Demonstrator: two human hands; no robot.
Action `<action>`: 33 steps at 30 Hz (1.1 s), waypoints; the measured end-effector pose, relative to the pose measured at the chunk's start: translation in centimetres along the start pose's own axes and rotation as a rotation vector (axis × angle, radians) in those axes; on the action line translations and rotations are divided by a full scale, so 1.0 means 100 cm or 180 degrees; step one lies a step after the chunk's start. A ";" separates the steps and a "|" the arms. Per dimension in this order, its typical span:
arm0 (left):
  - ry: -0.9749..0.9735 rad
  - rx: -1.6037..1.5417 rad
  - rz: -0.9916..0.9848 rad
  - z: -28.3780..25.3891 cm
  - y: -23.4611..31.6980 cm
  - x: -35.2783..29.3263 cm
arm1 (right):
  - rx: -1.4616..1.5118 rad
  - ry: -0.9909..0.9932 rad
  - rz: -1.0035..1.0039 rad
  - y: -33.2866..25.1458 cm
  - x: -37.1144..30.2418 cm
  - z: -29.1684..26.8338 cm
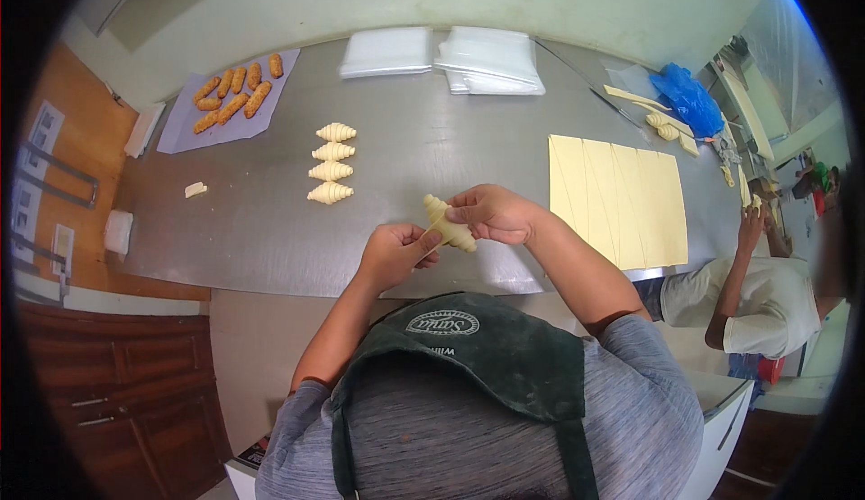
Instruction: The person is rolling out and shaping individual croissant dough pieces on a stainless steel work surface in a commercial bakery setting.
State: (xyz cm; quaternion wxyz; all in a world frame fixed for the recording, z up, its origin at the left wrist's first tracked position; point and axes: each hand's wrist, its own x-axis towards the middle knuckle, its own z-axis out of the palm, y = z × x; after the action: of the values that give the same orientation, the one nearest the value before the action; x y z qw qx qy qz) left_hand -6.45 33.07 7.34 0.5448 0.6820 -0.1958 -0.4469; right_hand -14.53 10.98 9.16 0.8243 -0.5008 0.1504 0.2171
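Over the near edge of the steel table, both my hands hold one raw croissant (461, 237), a pale dough roll with ridged coils, tilted in the air. My right hand (494, 213) pinches its upper side between thumb and fingers. Lower down, the fingers of my left hand (398, 255) are closed on a thin, pale end of the same dough. Several shaped raw croissants (331, 171) lie in a column to the left. To the right is a flat dough sheet (617, 203) marked by slanting cuts into long triangles.
Browned, crumb-coated rolls lie on purple paper (183, 129) on the steel table (270, 239). A dough scrap (195, 190) is at left. Clear plastic sheets (387, 51) lie at the back. A long blade (614, 108), dough strips and a blue bag (683, 99) are right. Another person (766, 311) works at far right.
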 end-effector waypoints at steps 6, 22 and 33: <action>0.0189 0.0102 0.0014 0.000 0.008 -0.012 | -0.0419 -0.0075 -0.0229 0.002 0.000 0.008; 0.0381 0.0290 0.0153 0.008 0.003 -0.020 | -0.0155 -0.0308 -0.0123 0.001 -0.008 0.008; 0.0485 0.0264 0.0196 0.011 -0.013 -0.017 | -0.0175 -0.0108 -0.0116 0.012 0.001 0.006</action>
State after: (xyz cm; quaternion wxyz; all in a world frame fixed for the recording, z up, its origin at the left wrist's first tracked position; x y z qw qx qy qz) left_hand -8.50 34.13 6.82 0.5429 0.7296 -0.1930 -0.3683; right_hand -15.02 12.01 8.51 0.8164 -0.5222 0.1214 0.2145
